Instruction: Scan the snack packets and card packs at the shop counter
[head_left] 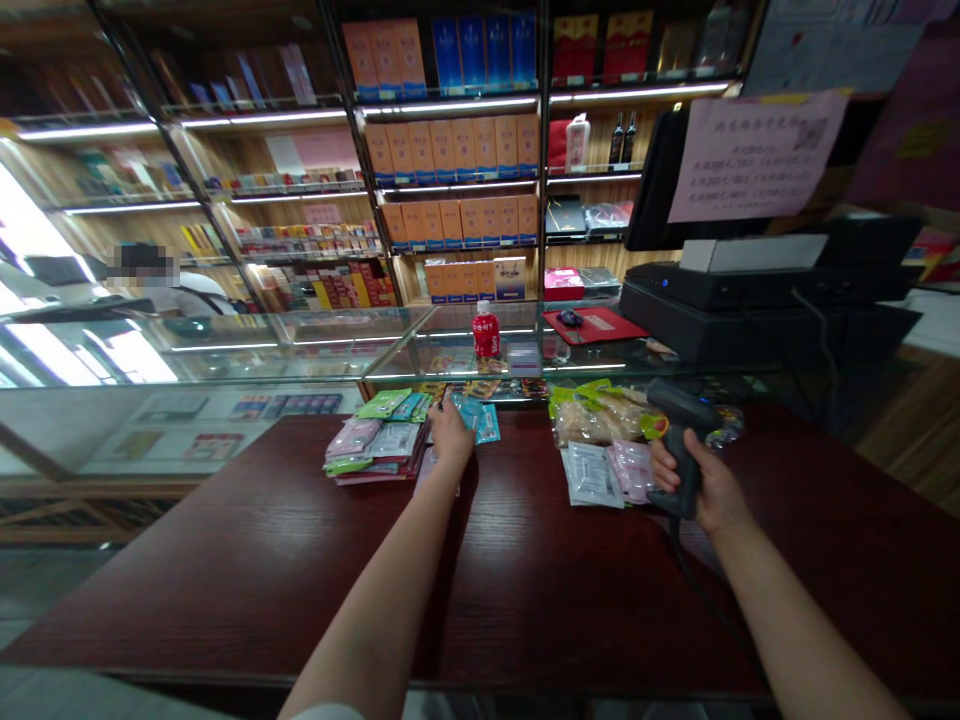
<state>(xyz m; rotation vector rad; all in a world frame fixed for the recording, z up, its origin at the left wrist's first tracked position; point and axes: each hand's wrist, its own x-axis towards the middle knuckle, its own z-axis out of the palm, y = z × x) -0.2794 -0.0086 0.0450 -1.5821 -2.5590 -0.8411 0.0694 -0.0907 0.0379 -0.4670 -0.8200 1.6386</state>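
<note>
My right hand (pixel 716 490) is wrapped round the handle of a black handheld barcode scanner (pixel 681 402), held above the counter with its cable hanging down. Just left of the scanner lie a silver packet (pixel 591 476) and a pink packet (pixel 632 468). Behind these are clear bags with green tops (pixel 596 415) and pale food inside. My left hand (pixel 452 437) reaches forward, its fingers closed at a light-blue packet (pixel 486 422); the fingertips are partly hidden. Beside it, on the left, rises a stack of flat green, pink and silver packets (pixel 379 440).
The dark red wooden counter (pixel 517 590) meets a glass display case (pixel 420 340) bearing a red bottle (pixel 486 332) and a red mat (pixel 600 325). At right stand a monitor (pixel 654 180) and black till equipment (pixel 675 310). Another person (pixel 172 290) is at far left, before stocked shelves.
</note>
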